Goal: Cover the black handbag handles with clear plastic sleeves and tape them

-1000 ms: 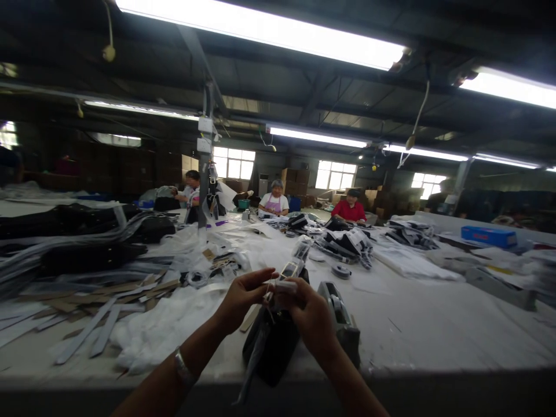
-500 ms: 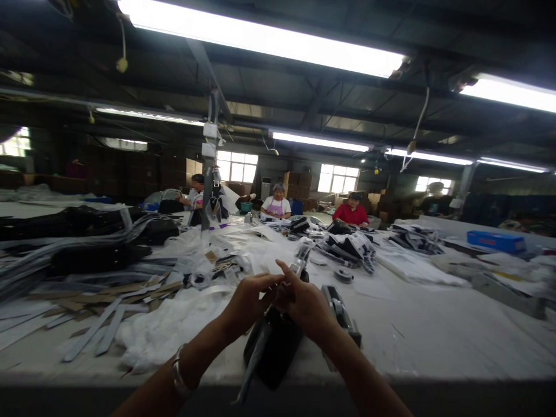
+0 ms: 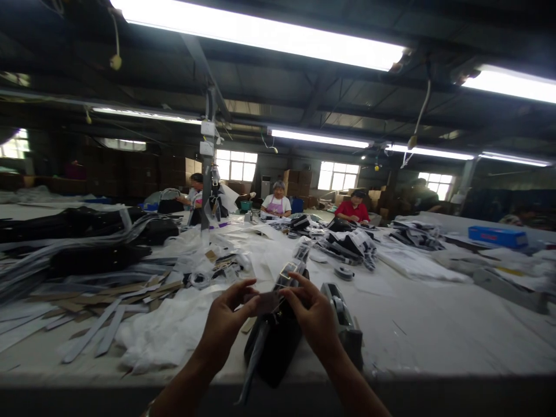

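My left hand (image 3: 228, 318) pinches a small pale card, like a tag (image 3: 268, 302), between thumb and fingers. Close against the card's right end, my right hand (image 3: 315, 310) has thumb and forefinger pressed together; what they grip is too fine to make out. Beneath both hands lies a black bag (image 3: 273, 350) at the table's front edge, a grey wrapped strap (image 3: 256, 359) hanging down its left side. A pale rectangular buckle (image 3: 288, 270) shows just beyond my fingertips. Right of the bag stands a grey tape dispenser (image 3: 341, 315), partly behind my right hand.
White crumpled sheeting (image 3: 169, 333) and flat strips (image 3: 104, 330) lie to the left, with black pieces (image 3: 99, 260) behind them. A tape roll (image 3: 344, 273), stacked black-and-white pieces (image 3: 350, 246) and a blue box (image 3: 497, 236) are farther off. Several people sit across the table.
My hands came together over the bag, hiding the small pale piece, and have now parted slightly. The card shows again, held out from my left hand. The bag stays where it was.
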`<state>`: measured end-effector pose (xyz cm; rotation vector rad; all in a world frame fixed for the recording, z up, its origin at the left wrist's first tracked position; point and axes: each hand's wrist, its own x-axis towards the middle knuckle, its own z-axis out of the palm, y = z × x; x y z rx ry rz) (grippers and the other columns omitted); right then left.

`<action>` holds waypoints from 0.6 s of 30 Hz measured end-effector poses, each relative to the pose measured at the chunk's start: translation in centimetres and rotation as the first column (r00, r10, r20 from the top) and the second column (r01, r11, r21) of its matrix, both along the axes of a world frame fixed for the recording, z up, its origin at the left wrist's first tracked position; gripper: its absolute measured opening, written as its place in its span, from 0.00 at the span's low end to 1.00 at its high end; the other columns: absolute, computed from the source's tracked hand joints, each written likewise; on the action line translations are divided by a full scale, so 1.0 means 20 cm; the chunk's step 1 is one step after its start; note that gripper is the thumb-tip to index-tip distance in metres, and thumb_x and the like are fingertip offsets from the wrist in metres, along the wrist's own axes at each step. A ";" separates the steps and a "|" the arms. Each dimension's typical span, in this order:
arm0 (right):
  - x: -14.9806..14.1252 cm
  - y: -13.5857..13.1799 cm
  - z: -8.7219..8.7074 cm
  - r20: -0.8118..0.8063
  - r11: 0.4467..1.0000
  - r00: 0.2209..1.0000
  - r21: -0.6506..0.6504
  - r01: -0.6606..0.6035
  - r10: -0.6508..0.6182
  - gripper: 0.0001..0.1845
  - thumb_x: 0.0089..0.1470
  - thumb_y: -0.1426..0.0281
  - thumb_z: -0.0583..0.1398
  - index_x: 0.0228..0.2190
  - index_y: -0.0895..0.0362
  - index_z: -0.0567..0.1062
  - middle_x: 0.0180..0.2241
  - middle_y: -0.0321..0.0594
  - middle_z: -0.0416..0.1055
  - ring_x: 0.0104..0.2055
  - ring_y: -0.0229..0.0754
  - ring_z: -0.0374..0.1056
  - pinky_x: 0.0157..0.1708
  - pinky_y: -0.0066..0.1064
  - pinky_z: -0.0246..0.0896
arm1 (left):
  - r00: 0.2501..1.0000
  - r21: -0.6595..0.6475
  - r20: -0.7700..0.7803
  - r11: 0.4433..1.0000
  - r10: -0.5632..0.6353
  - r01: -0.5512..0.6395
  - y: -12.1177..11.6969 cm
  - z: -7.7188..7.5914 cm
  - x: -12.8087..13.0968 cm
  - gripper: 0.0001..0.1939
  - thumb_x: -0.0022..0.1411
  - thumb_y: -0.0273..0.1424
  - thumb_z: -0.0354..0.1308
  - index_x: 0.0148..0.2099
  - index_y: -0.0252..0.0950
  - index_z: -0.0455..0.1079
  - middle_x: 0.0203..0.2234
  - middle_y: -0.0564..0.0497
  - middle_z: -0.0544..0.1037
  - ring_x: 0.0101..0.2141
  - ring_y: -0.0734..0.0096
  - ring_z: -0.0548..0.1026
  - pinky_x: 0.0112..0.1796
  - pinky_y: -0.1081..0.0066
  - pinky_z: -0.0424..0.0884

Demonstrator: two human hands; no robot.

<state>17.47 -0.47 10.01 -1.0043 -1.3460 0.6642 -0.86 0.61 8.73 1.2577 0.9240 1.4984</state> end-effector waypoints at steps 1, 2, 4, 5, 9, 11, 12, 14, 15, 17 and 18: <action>0.00 0.00 -0.01 0.059 0.999 0.998 0.038 0.022 -0.025 0.22 0.54 0.62 0.65 0.50 0.54 0.74 0.36 0.40 0.82 0.42 0.49 0.77 0.48 0.39 0.67 | 1.000 0.000 0.002 1.000 0.023 -0.023 -0.02 -0.02 0.00 0.24 0.49 0.36 0.71 0.48 0.36 0.76 0.35 0.49 0.79 0.39 0.63 0.77 0.37 0.71 0.74; -0.01 -0.01 -0.02 0.093 0.998 0.995 0.063 0.032 -0.037 0.21 0.55 0.62 0.64 0.50 0.53 0.74 0.36 0.39 0.81 0.42 0.48 0.77 0.47 0.37 0.68 | 0.999 0.005 0.000 0.999 0.046 -0.046 -0.03 -0.04 -0.01 0.24 0.49 0.37 0.71 0.48 0.37 0.76 0.35 0.50 0.78 0.38 0.63 0.77 0.36 0.72 0.74; -0.01 -0.01 -0.05 0.117 0.997 0.992 0.079 0.026 -0.035 0.20 0.56 0.62 0.63 0.50 0.51 0.74 0.37 0.38 0.81 0.40 0.46 0.77 0.44 0.34 0.69 | 0.995 0.010 -0.002 0.995 0.098 -0.098 -0.07 -0.07 -0.01 0.23 0.50 0.39 0.70 0.48 0.37 0.76 0.36 0.50 0.78 0.38 0.63 0.77 0.35 0.73 0.75; -0.01 0.00 -0.06 0.119 0.997 0.992 0.075 0.021 -0.030 0.19 0.56 0.62 0.63 0.50 0.51 0.74 0.37 0.38 0.81 0.40 0.46 0.77 0.43 0.33 0.69 | 0.991 0.010 0.004 0.991 0.131 -0.131 -0.09 -0.08 -0.02 0.23 0.50 0.40 0.69 0.48 0.37 0.76 0.36 0.50 0.78 0.38 0.63 0.77 0.35 0.73 0.75; -0.01 0.00 -0.08 0.161 0.996 0.983 0.023 0.085 -0.087 0.12 0.59 0.59 0.60 0.38 0.53 0.76 0.29 0.37 0.79 0.32 0.44 0.76 0.33 0.30 0.67 | 0.968 0.010 0.022 0.968 0.250 -0.250 -0.19 -0.08 -0.02 0.23 0.49 0.42 0.69 0.47 0.39 0.76 0.37 0.50 0.79 0.39 0.62 0.78 0.36 0.73 0.77; -0.02 0.00 -0.08 0.236 0.993 0.965 0.002 0.119 -0.116 0.15 0.60 0.56 0.57 0.30 0.54 0.74 0.23 0.36 0.77 0.27 0.43 0.74 0.29 0.29 0.64 | 0.949 0.041 -0.010 0.948 0.316 -0.316 -0.25 -0.10 -0.01 0.22 0.49 0.42 0.69 0.46 0.41 0.76 0.36 0.50 0.79 0.37 0.63 0.79 0.33 0.73 0.77; -0.02 0.00 -0.07 0.271 0.993 0.956 -0.003 0.122 -0.116 0.17 0.60 0.56 0.57 0.29 0.54 0.74 0.23 0.36 0.76 0.26 0.43 0.73 0.29 0.29 0.63 | 0.935 0.082 -0.038 0.934 0.352 -0.348 -0.28 -0.12 0.00 0.19 0.50 0.42 0.69 0.44 0.42 0.77 0.36 0.50 0.80 0.36 0.63 0.79 0.33 0.73 0.77; -0.03 0.01 -0.06 0.272 0.996 0.959 -0.020 0.090 -0.081 0.17 0.58 0.55 0.59 0.28 0.55 0.77 0.26 0.38 0.78 0.29 0.45 0.74 0.30 0.30 0.63 | 0.913 0.171 -0.085 0.909 0.398 -0.380 -0.33 -0.19 0.03 0.15 0.50 0.42 0.68 0.39 0.42 0.78 0.34 0.50 0.80 0.34 0.63 0.79 0.35 0.72 0.77; -0.04 0.02 -0.06 0.241 0.997 0.969 -0.032 0.064 -0.054 0.17 0.57 0.55 0.60 0.29 0.55 0.78 0.28 0.39 0.79 0.31 0.46 0.74 0.31 0.31 0.64 | 0.914 0.180 -0.095 0.910 0.394 -0.373 -0.35 -0.25 0.04 0.13 0.49 0.42 0.69 0.37 0.42 0.79 0.32 0.50 0.80 0.34 0.63 0.78 0.35 0.71 0.77; -0.06 0.04 -0.06 0.153 0.998 0.988 -0.060 -0.008 0.017 0.17 0.54 0.55 0.62 0.30 0.56 0.80 0.30 0.41 0.80 0.34 0.49 0.76 0.32 0.31 0.66 | 0.940 0.044 -0.052 0.941 0.337 -0.335 -0.34 -0.36 0.07 0.16 0.46 0.44 0.71 0.35 0.40 0.78 0.28 0.50 0.79 0.31 0.63 0.78 0.32 0.72 0.76; -0.08 0.05 -0.06 0.113 0.996 0.992 -0.073 -0.046 0.054 0.18 0.54 0.55 0.62 0.31 0.57 0.80 0.31 0.42 0.81 0.35 0.49 0.76 0.33 0.32 0.68 | 0.952 -0.072 0.004 0.950 0.306 -0.305 -0.33 -0.42 0.07 0.20 0.44 0.45 0.72 0.36 0.39 0.77 0.27 0.51 0.79 0.30 0.63 0.78 0.30 0.72 0.75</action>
